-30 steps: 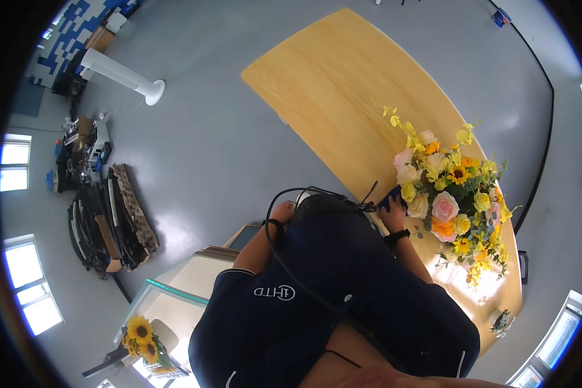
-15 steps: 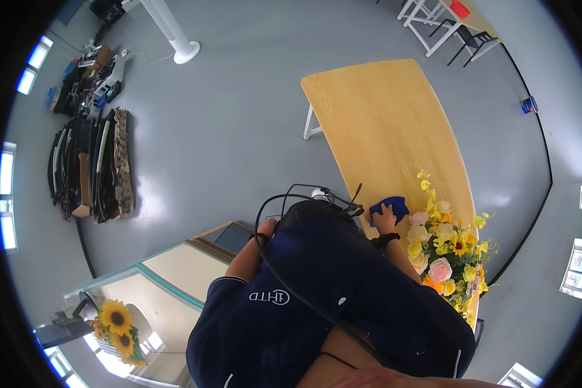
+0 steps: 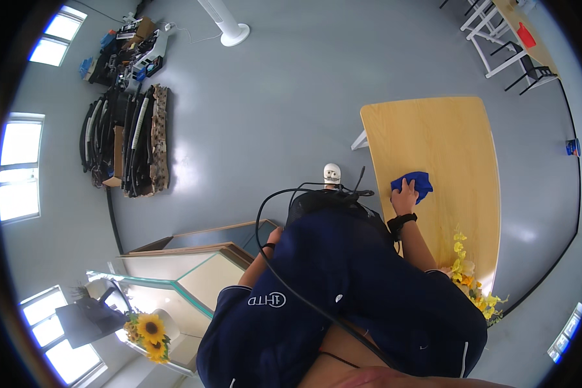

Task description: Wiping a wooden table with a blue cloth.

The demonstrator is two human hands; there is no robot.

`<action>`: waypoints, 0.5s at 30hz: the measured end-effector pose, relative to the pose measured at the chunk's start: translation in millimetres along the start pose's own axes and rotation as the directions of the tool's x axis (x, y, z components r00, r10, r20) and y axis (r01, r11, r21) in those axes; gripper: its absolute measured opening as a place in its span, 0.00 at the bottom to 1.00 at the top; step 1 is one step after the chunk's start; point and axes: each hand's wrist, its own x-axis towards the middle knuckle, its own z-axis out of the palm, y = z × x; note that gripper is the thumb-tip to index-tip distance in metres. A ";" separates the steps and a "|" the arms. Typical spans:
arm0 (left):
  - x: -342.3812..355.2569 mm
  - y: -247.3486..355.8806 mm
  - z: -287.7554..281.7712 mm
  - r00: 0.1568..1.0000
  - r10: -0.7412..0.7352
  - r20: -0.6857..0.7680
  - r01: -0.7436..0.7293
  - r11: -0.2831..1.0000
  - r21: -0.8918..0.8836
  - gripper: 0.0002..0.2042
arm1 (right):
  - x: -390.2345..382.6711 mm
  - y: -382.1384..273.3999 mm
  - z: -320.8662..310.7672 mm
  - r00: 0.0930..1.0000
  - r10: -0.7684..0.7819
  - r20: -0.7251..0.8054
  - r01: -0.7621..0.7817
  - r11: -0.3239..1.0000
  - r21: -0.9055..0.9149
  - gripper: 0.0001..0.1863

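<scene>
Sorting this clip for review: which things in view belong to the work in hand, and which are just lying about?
In the work:
right hand, on the cloth
blue cloth
pale wooden table under it

Just about:
yellow flowers at the table's near end
sunflowers
white column-shaped appliance

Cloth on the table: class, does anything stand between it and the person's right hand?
Nothing visible does: the right hand rests directly on the cloth. The flowers on the table stand beside the right forearm, not between hand and cloth.
</scene>
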 end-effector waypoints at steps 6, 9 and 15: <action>46.0 81.9 -63.2 0.987 -0.100 -0.125 0.101 0.995 0.002 0.13 | 83.4 -51.9 8.8 0.998 -0.059 -0.013 0.059 0.998 0.026 0.21; 70.5 95.6 -83.1 0.967 -0.107 -0.232 0.089 0.992 -0.089 0.13 | 107.2 -79.5 5.9 0.997 -0.083 0.000 0.083 0.996 0.036 0.21; 96.2 99.2 -96.1 0.970 -0.134 -0.201 0.116 0.988 -0.100 0.12 | 135.6 -92.4 10.8 0.984 -0.177 0.000 0.176 0.983 0.048 0.20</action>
